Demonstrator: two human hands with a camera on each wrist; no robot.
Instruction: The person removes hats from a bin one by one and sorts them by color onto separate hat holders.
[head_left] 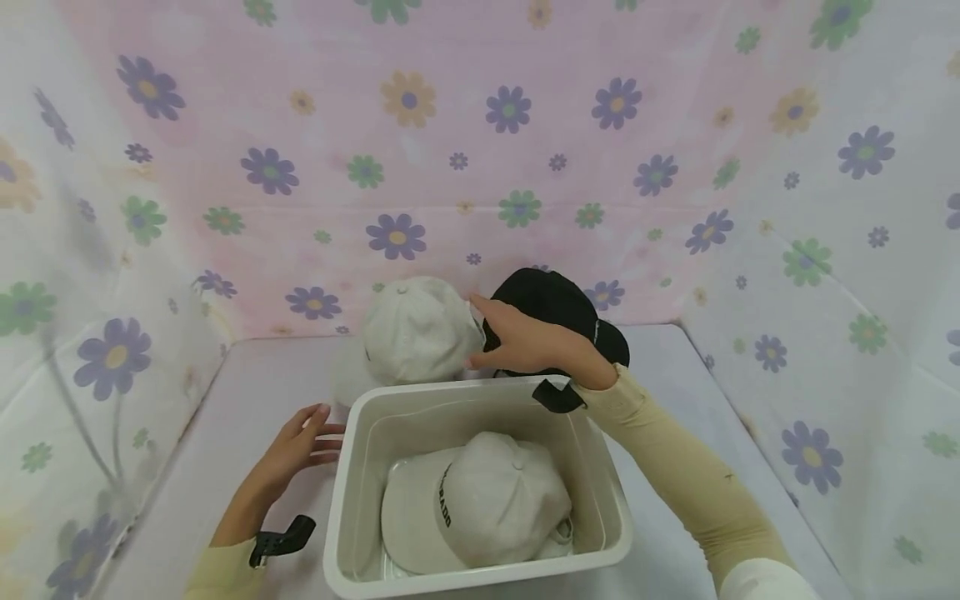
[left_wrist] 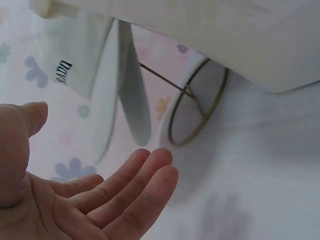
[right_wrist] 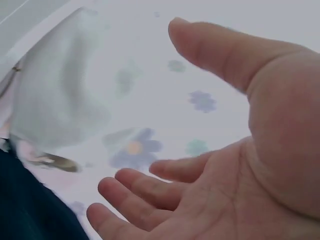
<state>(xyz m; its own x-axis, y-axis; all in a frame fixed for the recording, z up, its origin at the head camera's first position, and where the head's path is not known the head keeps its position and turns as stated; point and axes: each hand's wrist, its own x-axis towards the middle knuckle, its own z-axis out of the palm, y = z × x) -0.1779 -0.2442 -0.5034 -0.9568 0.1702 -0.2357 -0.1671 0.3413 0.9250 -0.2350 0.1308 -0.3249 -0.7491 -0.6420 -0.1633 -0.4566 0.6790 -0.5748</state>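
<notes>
In the head view, my right hand (head_left: pixel 525 337) reaches over the far rim of a plastic bin (head_left: pixel 615 517). Its fingers are spread beside the right side of a white cap (head_left: pixel 416 329), with nothing in the palm. Partly behind that hand is a black cap (head_left: pixel 536 292). My left hand (head_left: pixel 300 446) is near the bin's left wall, fingers loosely extended and holding nothing. Inside the bin lies a cream cap (head_left: pixel 510 500) with dark lettering, brim to the left. The left wrist view shows the white cap's brim (left_wrist: pixel 132 95) above a wire stand (left_wrist: pixel 200 127).
A pale table surface (head_left: pixel 247 383) runs under the bin and caps. Flower-printed cloth (head_left: pixel 465 183) hangs as a wall behind the caps and continues along both sides. The white cap and black cap stand between the bin's far rim and that back cloth.
</notes>
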